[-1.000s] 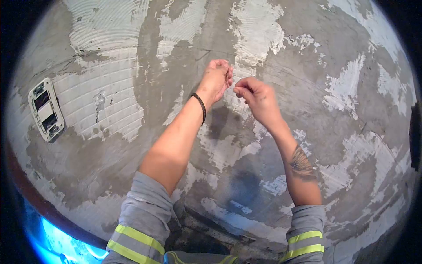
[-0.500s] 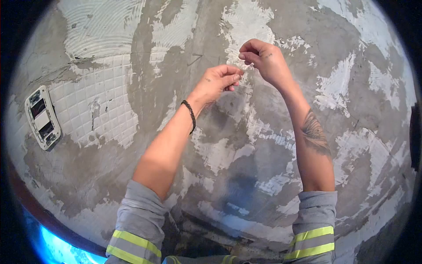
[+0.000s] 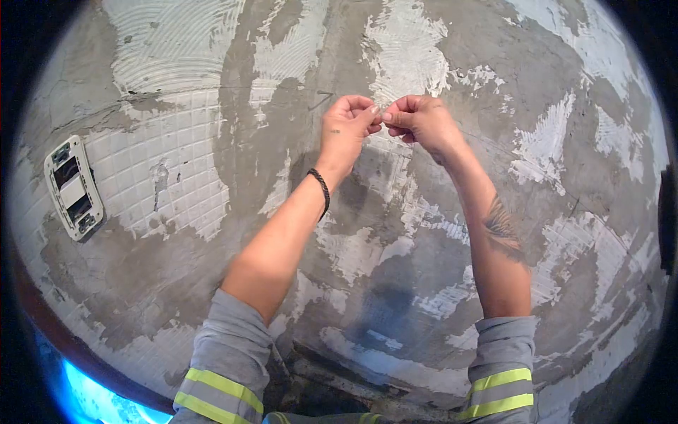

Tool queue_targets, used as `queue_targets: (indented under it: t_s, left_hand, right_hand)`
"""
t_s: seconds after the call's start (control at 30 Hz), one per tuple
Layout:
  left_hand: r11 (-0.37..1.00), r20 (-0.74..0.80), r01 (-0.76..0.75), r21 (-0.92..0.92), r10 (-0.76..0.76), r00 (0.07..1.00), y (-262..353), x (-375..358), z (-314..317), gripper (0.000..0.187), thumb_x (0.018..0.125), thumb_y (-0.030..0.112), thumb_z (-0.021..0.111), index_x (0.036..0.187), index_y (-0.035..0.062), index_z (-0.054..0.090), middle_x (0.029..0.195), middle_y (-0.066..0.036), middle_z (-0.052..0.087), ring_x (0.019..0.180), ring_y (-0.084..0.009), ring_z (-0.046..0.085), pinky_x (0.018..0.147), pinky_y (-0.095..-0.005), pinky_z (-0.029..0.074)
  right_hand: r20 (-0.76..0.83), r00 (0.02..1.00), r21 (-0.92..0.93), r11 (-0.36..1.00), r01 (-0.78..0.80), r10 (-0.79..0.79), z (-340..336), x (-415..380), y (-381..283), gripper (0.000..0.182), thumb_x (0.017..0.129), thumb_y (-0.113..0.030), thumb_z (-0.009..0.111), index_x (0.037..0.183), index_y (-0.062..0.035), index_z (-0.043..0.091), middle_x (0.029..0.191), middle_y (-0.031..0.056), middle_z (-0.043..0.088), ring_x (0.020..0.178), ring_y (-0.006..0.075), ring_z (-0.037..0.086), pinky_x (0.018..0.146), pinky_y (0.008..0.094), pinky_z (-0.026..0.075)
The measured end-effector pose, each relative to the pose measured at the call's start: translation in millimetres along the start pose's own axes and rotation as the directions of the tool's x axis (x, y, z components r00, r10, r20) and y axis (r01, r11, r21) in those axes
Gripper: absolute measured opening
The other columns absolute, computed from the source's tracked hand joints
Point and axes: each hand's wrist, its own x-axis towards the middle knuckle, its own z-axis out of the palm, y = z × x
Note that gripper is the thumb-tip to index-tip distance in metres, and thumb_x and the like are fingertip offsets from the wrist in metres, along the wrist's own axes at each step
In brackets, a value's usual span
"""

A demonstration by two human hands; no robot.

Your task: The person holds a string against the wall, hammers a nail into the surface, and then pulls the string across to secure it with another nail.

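My left hand point(image 3: 347, 136) and my right hand point(image 3: 424, 126) meet in front of a rough wall point(image 3: 282, 184), fingertips almost touching. Thumb and index finger of each are pinched together. Whatever lies between the fingertips is too small to make out. A dark braided bracelet point(image 3: 321, 194) circles the left wrist. Behind the hands, the wall carries grey mortar and pale ridged adhesive point(image 3: 406, 46).
At the left, a white switch frame point(image 3: 74, 187) with openings is fixed to the wall beside a grid-patterned adhesive patch point(image 3: 159, 166). A dark angled mark point(image 3: 323, 99) shows near my left hand. Bright blue light point(image 3: 106, 399) shines at the lower left.
My right hand has come down and my left hand has risen slightly, so their fingertips are now close together. The view has shifted a little.
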Motion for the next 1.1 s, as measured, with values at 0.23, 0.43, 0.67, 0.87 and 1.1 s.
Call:
queue_targets:
  t_s: [0.23,0.43,0.67,0.87,1.1]
  left_hand:
    - [0.956,-0.053,-0.082,0.281,0.101,0.994,-0.9,-1.2,8.0,0.012,0.093,0.004,0.060,0.103,-0.0026,0.062,0.091,-0.006,0.066,0.079,-0.0113,0.064,0.073,-0.0250,0.055]
    - [0.952,0.105,-0.023,0.306,-0.010,0.994,-0.9,-1.7,-5.7,0.016,0.094,0.005,0.059,0.106,-0.0035,0.066,0.093,-0.005,0.069,0.086,-0.0106,0.063,0.078,-0.0256,0.053]
    - [0.922,0.138,-0.022,0.387,-0.035,0.990,-1.1,-1.3,-20.1,0.017,0.096,0.008,0.057,0.105,-0.0042,0.063,0.096,-0.006,0.068,0.089,-0.0119,0.064,0.080,-0.0266,0.053]
    - [0.993,-0.125,0.096,0.070,-0.087,0.988,-21.0,-5.9,-30.4,0.019,0.101,0.011,0.047,0.113,-0.0033,0.052,0.099,-0.007,0.061,0.087,-0.0157,0.063,0.078,-0.0291,0.055]
    - [0.991,-0.022,0.099,-0.095,-0.102,0.995,-20.7,-10.1,-37.5,0.016,0.099,0.009,0.052,0.111,-0.0016,0.052,0.104,-0.011,0.062,0.094,-0.0161,0.063,0.082,-0.0292,0.054]
  right_hand:
    - [-0.113,0.986,0.009,0.992,0.126,-0.124,14.7,1.3,14.7,0.016,0.090,-0.008,0.065,0.103,0.0001,0.064,0.082,0.0049,0.069,0.074,0.0106,0.065,0.061,0.0230,0.049]
    - [-0.203,0.968,0.075,0.984,0.163,-0.145,13.2,7.3,23.9,0.028,0.086,-0.001,0.067,0.108,0.0022,0.051,0.076,0.0093,0.066,0.067,0.0149,0.067,0.053,0.0249,0.049]
    - [-0.070,0.997,0.284,0.958,0.045,-0.026,19.0,8.6,25.1,0.013,0.090,-0.005,0.065,0.099,0.0002,0.057,0.082,0.0105,0.069,0.070,0.0153,0.069,0.058,0.0262,0.055]
    - [0.080,0.995,0.293,0.952,-0.087,0.066,22.2,34.6,27.5,0.010,0.094,-0.012,0.062,0.096,-0.0023,0.060,0.086,0.0083,0.070,0.069,0.0147,0.069,0.060,0.0267,0.057]
    - [0.234,0.965,0.336,0.922,-0.193,0.117,17.0,48.6,32.0,0.012,0.094,-0.012,0.062,0.098,-0.0012,0.061,0.087,0.0084,0.069,0.077,0.0152,0.069,0.063,0.0267,0.058]
